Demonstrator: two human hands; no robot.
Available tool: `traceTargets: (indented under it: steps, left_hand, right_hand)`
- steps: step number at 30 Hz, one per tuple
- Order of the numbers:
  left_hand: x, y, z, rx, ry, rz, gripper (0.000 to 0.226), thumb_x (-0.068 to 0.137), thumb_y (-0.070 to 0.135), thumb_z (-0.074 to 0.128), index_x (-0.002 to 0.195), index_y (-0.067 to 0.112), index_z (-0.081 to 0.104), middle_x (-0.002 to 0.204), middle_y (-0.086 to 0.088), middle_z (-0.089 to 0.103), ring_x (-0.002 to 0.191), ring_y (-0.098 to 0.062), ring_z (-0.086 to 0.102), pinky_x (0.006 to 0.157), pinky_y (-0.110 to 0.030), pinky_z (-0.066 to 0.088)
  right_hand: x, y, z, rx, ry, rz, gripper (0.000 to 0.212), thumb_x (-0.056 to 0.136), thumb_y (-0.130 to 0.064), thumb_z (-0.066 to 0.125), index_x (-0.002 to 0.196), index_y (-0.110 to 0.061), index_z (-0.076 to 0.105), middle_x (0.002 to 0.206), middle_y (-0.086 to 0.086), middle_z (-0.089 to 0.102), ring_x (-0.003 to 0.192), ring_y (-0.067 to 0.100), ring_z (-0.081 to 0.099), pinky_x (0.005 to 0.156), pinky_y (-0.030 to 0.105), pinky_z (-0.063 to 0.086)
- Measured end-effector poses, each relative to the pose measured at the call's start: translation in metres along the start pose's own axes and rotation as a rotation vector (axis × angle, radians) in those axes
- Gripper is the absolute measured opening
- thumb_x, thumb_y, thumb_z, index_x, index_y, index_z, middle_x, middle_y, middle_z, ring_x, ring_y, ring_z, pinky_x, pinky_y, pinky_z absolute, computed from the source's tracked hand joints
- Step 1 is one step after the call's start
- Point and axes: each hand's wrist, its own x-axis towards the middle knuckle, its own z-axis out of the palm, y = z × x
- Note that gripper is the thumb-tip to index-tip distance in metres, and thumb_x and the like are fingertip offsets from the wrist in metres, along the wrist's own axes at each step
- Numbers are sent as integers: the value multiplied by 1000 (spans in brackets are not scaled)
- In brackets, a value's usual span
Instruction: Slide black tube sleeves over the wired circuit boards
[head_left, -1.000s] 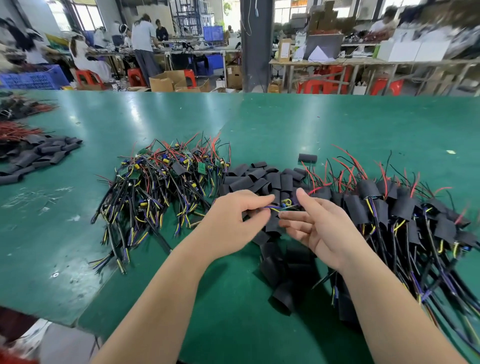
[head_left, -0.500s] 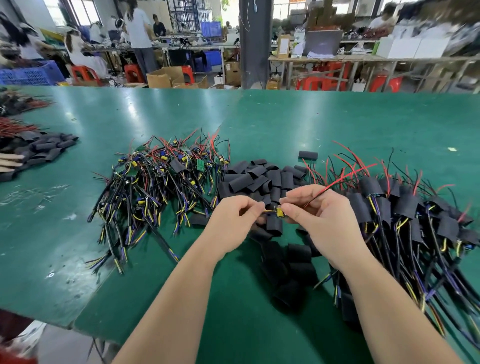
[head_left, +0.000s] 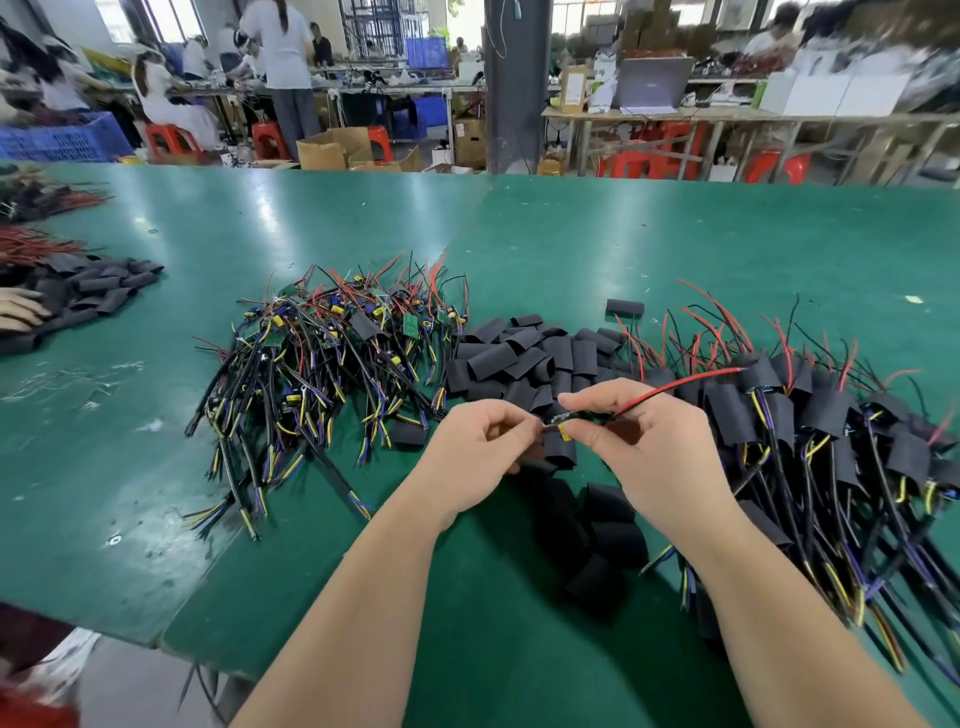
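Right hand (head_left: 644, 447) has closed on a board (head_left: 563, 417) since a second ago; left hand (head_left: 475, 452) pinches its other end, both grips tight, no sleeve on yet. We judge about half done: bare pile (head_left: 322, 364) left, sleeved pile (head_left: 805, 426) right, loose sleeves (head_left: 524, 353) between

No text can be read

The laptop (head_left: 652, 83) lid on the far table carries a small mark, and the brown carton (head_left: 574, 91) beside it has a pale label, but both are too blurred to read. The green circuit boards (head_left: 410, 326) in the wire heap appear too small to show any lettering.
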Motion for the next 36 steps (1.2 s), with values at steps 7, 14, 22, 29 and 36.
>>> traceTargets:
  steps: [7,14,22,29,36]
  left_hand:
    - [-2,1,-2,-156,74,124,16,98,9,50,86,14,59,71,11,71,54,-5,55,59,-10,42]
    - [1,-8,-4,-55,65,238,21,81,23,76,62,25,66,52,11,56,46,-3,40,49,-14,34]
    - [7,-19,-6,234,97,265,12,86,19,70,93,27,76,77,23,68,73,7,60,68,-7,41]
    - [8,-19,-4,452,376,357,14,92,12,58,82,10,67,73,3,63,70,-17,55,67,-28,40]
    - [12,-21,-5,464,494,255,15,96,15,52,92,12,66,86,0,65,82,-22,57,69,-37,45]
  right_hand:
    - [3,-3,3,238,47,70,17,78,-3,75,84,-19,72,81,-5,74,75,10,69,72,19,54]
    - [5,5,3,471,111,282,13,77,0,76,80,-8,67,71,6,72,65,13,67,61,21,55]
    - [16,1,13,244,5,228,19,78,-1,75,77,-18,67,76,4,74,73,22,70,71,33,59]
    - [59,-11,13,-320,-396,153,56,79,5,59,124,-28,55,107,2,56,68,20,56,60,27,49]
    - [117,12,65,-772,-305,341,74,81,-62,62,143,-49,25,152,12,16,139,40,15,107,55,26]
